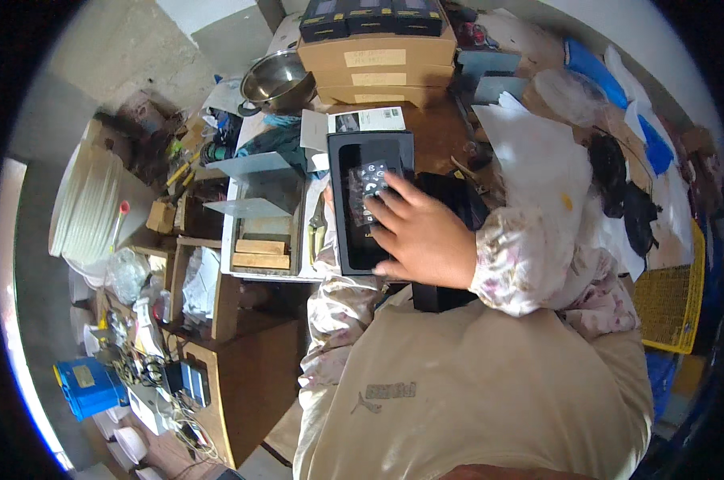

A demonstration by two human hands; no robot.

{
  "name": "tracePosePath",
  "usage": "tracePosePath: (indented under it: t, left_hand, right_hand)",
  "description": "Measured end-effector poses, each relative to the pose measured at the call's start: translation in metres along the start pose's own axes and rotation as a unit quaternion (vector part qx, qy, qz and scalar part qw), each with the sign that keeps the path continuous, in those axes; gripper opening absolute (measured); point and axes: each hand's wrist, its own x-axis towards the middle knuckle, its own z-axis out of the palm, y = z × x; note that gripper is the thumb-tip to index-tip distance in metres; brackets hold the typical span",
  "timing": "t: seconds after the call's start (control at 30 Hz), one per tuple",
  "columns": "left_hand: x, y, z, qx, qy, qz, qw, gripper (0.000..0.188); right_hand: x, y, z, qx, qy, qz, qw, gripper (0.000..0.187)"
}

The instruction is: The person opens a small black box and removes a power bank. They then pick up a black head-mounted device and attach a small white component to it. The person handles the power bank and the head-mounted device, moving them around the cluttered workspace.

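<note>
A black open box (337, 240) lies lengthwise in front of me on the worktable. Inside it is a dark, shiny packet (371, 186) printed with small white symbols. My right hand (428, 234) reaches over the box from the right, palm down. Its fingers are spread, with the fingertips on or just above the packet and the thumb near the box's near edge. My left forearm, in a flowered sleeve (336, 320), runs up to the box's left near corner. The left hand there is almost wholly hidden, so its grip does not show.
Stacked brown cartons (378, 64) with dark boxes on top stand behind. A metal pot (278, 82), wooden blocks (260, 254) and a metal-jawed tool (317, 228) are to the left. White paper sheets (530, 160) lie right; a yellow mesh basket (670, 296) stands lower right.
</note>
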Motion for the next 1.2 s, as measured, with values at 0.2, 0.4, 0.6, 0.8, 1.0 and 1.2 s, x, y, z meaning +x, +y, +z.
tracePosePath:
  t: [0.2, 0.4, 0.6, 0.8, 1.0, 1.2]
  left_hand:
    - [-0.004, -0.001, 0.000, 0.004, 0.001, 0.011, 1.000, 0.059]
    - [-0.005, -0.007, 0.000, -0.008, 0.001, 0.005, 1.000, 0.065]
    - [-0.009, -0.004, 0.003, 0.014, 0.002, 0.017, 1.000, 0.070]
    - [-0.014, -0.006, 0.023, -0.012, -0.003, 0.040, 0.999, 0.075]
    - [-0.002, 0.022, -0.021, -0.009, -0.121, -0.085, 0.989, 0.065]
    - [-0.005, 0.041, -0.015, 0.094, -0.068, -0.148, 0.982, 0.070]
  right_hand:
    - [0.000, -0.007, 0.009, 0.016, -0.012, -0.033, 0.999, 0.048]
    - [-0.068, 0.069, 0.002, 0.340, 0.375, 0.327, 0.798, 0.035]
    - [-0.128, 0.037, 0.134, 0.934, 0.067, 0.314, 0.158, 0.056]
    - [-0.122, 0.027, 0.107, 0.947, 0.107, 0.294, 0.076, 0.062]
    - [-0.101, 0.013, 0.090, 0.959, 0.121, 0.252, 0.039, 0.068]
    - [-0.095, 0.019, 0.085, 0.968, 0.169, 0.114, 0.144, 0.068]
